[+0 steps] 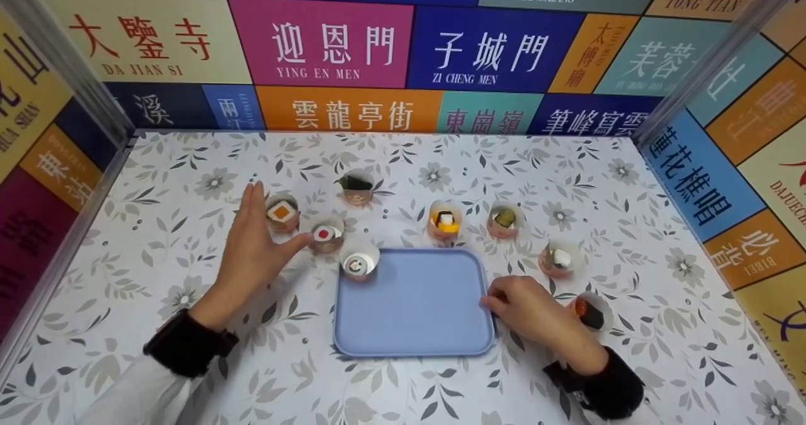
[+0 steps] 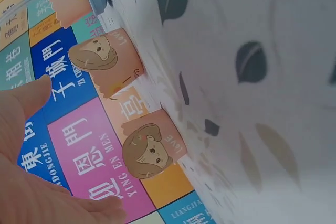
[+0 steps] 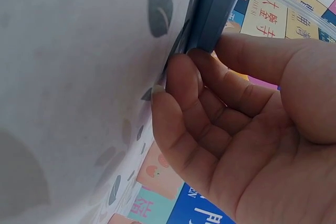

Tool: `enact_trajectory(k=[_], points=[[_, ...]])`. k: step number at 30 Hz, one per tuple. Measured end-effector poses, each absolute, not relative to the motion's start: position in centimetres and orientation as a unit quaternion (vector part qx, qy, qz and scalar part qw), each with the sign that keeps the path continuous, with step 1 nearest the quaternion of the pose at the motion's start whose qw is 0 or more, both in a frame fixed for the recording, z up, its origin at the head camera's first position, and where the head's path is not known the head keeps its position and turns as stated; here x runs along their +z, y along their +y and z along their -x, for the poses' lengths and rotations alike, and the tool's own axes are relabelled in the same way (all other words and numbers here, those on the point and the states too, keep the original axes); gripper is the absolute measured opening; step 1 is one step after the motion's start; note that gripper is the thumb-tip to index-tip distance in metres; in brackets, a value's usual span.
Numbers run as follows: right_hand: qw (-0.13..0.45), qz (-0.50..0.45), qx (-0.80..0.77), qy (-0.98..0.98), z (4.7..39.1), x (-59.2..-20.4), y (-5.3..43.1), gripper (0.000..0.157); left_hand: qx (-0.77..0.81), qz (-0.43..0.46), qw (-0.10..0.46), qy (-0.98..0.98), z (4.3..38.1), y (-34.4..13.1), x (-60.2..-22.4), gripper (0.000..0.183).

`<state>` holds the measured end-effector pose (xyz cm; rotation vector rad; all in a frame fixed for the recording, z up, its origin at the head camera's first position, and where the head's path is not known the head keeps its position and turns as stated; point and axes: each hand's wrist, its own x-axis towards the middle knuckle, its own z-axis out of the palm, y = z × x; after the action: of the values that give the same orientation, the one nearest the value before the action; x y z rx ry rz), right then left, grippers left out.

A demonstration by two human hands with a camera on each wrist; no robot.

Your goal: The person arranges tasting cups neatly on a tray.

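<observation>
A light blue rectangular tray [image 1: 412,305] lies on the table, and the thumb and fingers of my right hand [image 1: 529,308] pinch its right edge. In the right wrist view the thumb is over the tray's rim [image 3: 218,9] and fingertips are against its side. My left hand [image 1: 255,242] is held with straight fingers and thumb spread, beside a paper cup with an orange-centred sushi piece [image 1: 281,214] and another with a red-centred roll [image 1: 324,235]. A cup with a round white piece [image 1: 359,262] is at the tray's back left corner; I cannot tell whether it stands on it.
Behind the tray stand a cup with a dark green piece [image 1: 357,189], one with a yellow piece [image 1: 445,220] and one with a green-topped piece [image 1: 504,219]. At the right are cups with a white piece [image 1: 559,259] and a dark roll [image 1: 590,315]. Printed panels [image 1: 321,47] enclose the table.
</observation>
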<state>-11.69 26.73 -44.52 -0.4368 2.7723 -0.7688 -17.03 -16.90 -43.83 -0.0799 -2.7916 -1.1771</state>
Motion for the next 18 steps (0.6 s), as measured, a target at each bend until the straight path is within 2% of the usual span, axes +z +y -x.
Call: enact_trajectory(k=[8,18], points=[[0.115,0.154,-0.263,0.946,11.6,-44.5,26.8,0.019,-0.447,-0.017,-0.029,-0.894,18.6,-16.7,-43.7,0.126],[0.111,0.154,-0.260,0.947,11.7,-44.5,26.9,0.020,-0.463,-0.047,-0.036,-0.885,20.6,-16.3,-43.9,0.124]])
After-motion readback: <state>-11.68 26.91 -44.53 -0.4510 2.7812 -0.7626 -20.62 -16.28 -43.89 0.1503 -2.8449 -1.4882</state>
